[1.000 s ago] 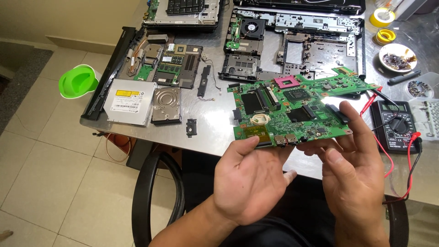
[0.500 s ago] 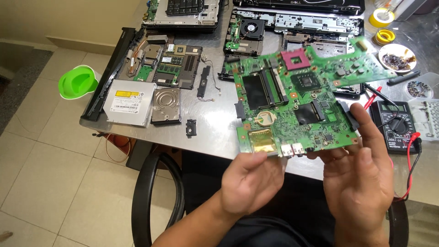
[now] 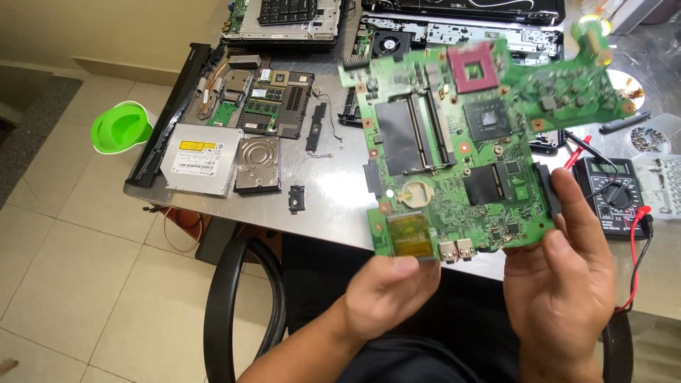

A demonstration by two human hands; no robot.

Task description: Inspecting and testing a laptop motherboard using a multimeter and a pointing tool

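Motherboard [image 3: 454, 152], green, laptop type, held up in the air over the near edge of the desk [image 3: 333, 202], tilted face toward the head camera. Both hands on it.

Left hand [image 3: 386, 294]: grip closed lightly on the bottom edge, thumb on the front face by the gold-coloured patch, other fingers behind, out of sight. Right hand [image 3: 567, 284]: grip around the lower right corner, thumb along the right edge beside the black connector, palm partly open, fingers mostly behind the board.

So the board sits above and ahead of both grips, supported only at its bottom edge and right corner; the top right lobe overhangs freely and looks blurred.

Doing this well, in my judgement: keep holding by the edges, fingers off the socket and chips. Two-point support is good, a board this wide would flex if held one-handed. Keep it over the desk so a slip lands short.

On the desk around it: multimeter [image 3: 610, 195] with red and black leads just right of the board, hard drive [image 3: 257, 164] and optical drive [image 3: 201, 158] to the left, stripped laptop chassis [image 3: 454, 28] behind. Green cup [image 3: 120, 128] on the floor side, off the desk.
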